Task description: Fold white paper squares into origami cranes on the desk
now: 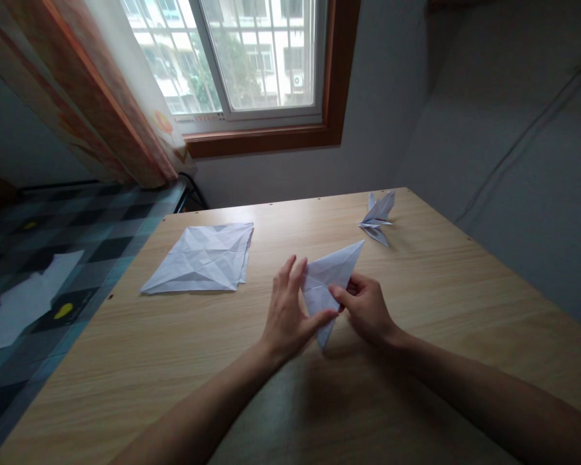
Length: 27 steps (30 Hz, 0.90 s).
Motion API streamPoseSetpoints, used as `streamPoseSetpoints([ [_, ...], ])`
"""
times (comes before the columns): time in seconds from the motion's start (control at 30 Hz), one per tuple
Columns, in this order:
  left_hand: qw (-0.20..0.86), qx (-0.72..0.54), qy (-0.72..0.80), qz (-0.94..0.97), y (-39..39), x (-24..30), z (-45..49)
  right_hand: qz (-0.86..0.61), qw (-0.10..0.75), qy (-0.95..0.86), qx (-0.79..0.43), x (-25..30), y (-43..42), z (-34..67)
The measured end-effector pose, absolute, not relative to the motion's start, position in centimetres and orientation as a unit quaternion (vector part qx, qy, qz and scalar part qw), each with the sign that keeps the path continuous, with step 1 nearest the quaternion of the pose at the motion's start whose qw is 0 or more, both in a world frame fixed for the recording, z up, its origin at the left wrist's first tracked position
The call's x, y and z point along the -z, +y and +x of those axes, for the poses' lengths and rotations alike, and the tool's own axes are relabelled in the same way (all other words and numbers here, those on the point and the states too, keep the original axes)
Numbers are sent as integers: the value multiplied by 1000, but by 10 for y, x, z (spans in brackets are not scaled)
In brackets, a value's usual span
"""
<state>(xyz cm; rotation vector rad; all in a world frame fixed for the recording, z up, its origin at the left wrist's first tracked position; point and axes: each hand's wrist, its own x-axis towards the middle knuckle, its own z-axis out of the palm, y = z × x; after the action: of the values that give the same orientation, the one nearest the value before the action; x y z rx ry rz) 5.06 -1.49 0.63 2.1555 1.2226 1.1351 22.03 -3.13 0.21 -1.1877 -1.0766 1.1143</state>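
A white folded paper [323, 279], shaped like a kite with pointed ends, is held up tilted above the table. My right hand [368, 307] pinches its right side, thumb on the near face and the other fingers behind it. On the opposite side, my left hand [290, 310] spans the sheet, its fingers at the left edge and its thumb against the lower part. Those left fingers are partly spread. Beyond my right hand stands a white folded paper figure [377, 216] with several pointed flaps.
Creased white paper sheets [198, 258] lie stacked on the left of the wooden table [184, 361]. Torn white paper [29, 300] rests on a checked cloth [10, 239] further left. A window [261, 58], a curtain [101, 84] and a wall [513, 213] border the table.
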Motion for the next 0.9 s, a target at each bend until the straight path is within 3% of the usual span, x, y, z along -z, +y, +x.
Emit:
streamPoseSetpoints([
  [0.17,238,-291,421,825,-21,-2,54,-438,560,-492,-503,2,-36,219],
  [0.43,330,-335,377,798,-16,1,49,-335,560,-487,-581,17,-32,221],
  [0.73,366,-345,368,782,-14,5,47,-384,554,-520,-525,-1,-34,220],
  [0.9,308,-349,382,799,-17,1,49,-445,556,-559,-424,1,-36,220],
])
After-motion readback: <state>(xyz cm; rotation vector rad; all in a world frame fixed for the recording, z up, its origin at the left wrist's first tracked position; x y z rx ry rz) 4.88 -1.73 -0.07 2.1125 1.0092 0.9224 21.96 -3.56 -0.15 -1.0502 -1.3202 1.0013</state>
